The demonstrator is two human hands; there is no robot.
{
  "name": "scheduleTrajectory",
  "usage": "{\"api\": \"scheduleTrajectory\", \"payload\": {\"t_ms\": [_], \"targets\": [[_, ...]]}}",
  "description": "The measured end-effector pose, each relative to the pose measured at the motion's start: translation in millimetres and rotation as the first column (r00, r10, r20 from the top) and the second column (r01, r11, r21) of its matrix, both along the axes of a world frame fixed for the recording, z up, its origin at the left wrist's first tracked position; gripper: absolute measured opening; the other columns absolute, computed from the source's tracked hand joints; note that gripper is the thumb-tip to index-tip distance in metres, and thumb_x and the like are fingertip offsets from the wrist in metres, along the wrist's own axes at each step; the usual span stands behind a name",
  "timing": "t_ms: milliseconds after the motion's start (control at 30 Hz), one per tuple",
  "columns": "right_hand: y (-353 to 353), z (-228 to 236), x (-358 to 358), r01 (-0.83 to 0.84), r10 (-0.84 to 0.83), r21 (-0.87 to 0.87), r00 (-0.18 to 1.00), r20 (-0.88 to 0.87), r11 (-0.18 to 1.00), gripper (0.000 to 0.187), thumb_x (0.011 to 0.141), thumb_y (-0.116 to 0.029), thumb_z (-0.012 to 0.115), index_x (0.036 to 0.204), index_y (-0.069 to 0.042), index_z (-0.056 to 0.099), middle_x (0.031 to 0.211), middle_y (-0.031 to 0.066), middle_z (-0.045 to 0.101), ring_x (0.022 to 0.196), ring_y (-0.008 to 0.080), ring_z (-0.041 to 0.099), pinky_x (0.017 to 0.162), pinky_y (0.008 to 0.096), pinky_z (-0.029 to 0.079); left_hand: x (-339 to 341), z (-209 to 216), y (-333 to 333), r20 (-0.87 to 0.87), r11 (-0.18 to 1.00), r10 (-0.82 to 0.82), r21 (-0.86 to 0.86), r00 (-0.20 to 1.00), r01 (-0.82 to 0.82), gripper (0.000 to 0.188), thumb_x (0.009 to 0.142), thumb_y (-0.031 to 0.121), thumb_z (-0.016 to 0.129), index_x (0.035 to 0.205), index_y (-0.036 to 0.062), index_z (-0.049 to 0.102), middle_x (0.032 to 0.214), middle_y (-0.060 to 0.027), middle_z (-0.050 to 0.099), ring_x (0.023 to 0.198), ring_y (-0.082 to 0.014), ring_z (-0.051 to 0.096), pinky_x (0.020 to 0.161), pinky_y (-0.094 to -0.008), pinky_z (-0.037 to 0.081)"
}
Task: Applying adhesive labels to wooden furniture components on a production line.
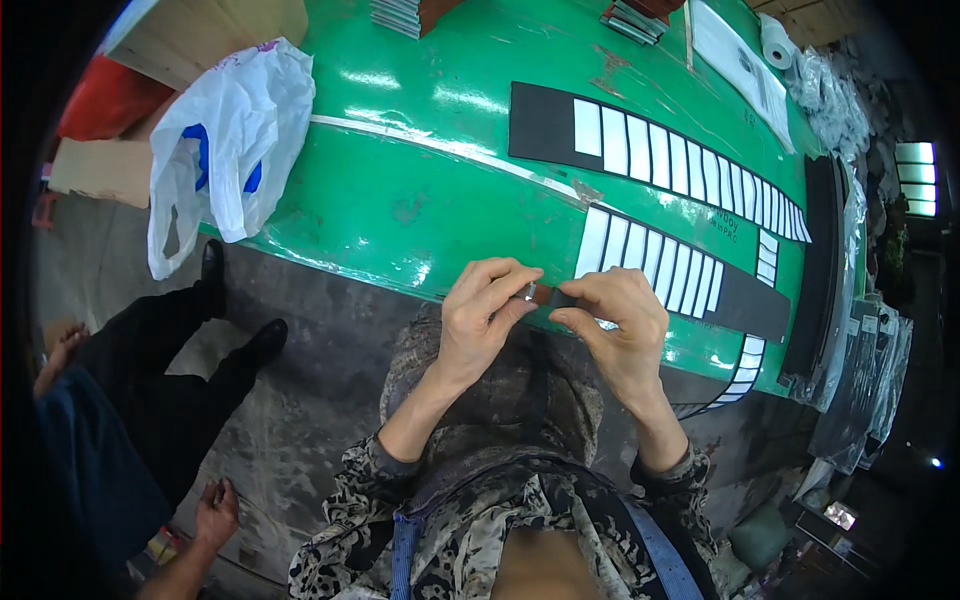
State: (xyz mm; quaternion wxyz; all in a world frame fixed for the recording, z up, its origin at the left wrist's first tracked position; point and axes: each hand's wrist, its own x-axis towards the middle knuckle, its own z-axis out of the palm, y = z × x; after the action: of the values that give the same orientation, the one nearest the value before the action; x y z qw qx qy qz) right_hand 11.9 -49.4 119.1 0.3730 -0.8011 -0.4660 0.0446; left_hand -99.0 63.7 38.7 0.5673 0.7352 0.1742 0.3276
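Over the near edge of the green table [390,220], my two hands meet around a small piece. My left hand [472,322] pinches a small shiny silver end between thumb and fingers. A reddish-brown bit [541,294] shows between the hands. My right hand [628,318] is closed on a small dark piece [563,299]; whether it joins the brown bit I cannot tell. Just beyond my right hand lies a black strip [745,300] with a row of white rectangles. Farther back is a second black strip [545,130] with similar white rectangles.
A white plastic bag [245,130] sits at the table's left edge beside cartons [100,172]. Silvery stacks [398,16] stand at the far edge. A white sheet [735,65] and dark boards [815,270] lie at the right. Another person's legs [165,350] and hand [216,515] are at left.
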Motion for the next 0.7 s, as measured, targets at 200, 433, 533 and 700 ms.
{"api": "scheduleTrajectory", "payload": {"t_ms": [200,433,533,700], "targets": [[4,-7,-4,0.02,-0.02,0.011,0.999,0.026,1.0,0.026,0.061,-0.01,0.082,0.084,-0.006,0.071,0.079,0.004,0.064,0.072,0.0192,0.057,0.059,0.031,0.045,1,-1,4,0.015,0.999,-0.008,0.046,1.0,0.007,0.036,0.071,-0.007,0.07,0.105,0.0056,0.067,0.099,-0.0081,0.061,0.087,-0.0196,0.061,0.07,-0.0291,0.051],[7,-9,-5,0.032,-0.033,0.011,0.999,0.025,0.999,0.026,0.06,-0.009,0.082,0.084,-0.006,0.071,0.079,0.005,0.064,0.071,0.02,0.058,0.058,0.0316,0.045,2,2,4,0.012,0.999,0.003,0.037,1.0,-0.004,0.036,0.07,-0.008,0.07,0.103,0.0057,0.068,0.097,-0.0078,0.062,0.086,-0.02,0.061,0.069,-0.0293,0.051],[7,-10,-5,0.029,-0.03,0.012,0.999,0.038,1.0,0.027,0.06,-0.009,0.082,0.084,-0.006,0.071,0.079,0.005,0.064,0.071,0.0201,0.058,0.058,0.0316,0.045,3,2,3,0.028,0.999,0.02,0.027,0.999,-0.021,0.038,0.067,-0.006,0.072,0.103,0.0059,0.068,0.094,-0.0071,0.062,0.085,-0.0219,0.06,0.067,-0.0319,0.05],[6,-12,-6,0.038,-0.039,0.005,0.999,0.035,0.999,0.027,0.059,-0.01,0.082,0.084,-0.006,0.071,0.079,0.0046,0.064,0.071,0.02,0.057,0.058,0.0314,0.045,3,3,3,0.036,0.999,0.02,0.041,0.999,-0.021,0.038,0.067,-0.006,0.072,0.103,0.0059,0.068,0.093,-0.007,0.062,0.085,-0.022,0.059,0.067,-0.032,0.05]]}}
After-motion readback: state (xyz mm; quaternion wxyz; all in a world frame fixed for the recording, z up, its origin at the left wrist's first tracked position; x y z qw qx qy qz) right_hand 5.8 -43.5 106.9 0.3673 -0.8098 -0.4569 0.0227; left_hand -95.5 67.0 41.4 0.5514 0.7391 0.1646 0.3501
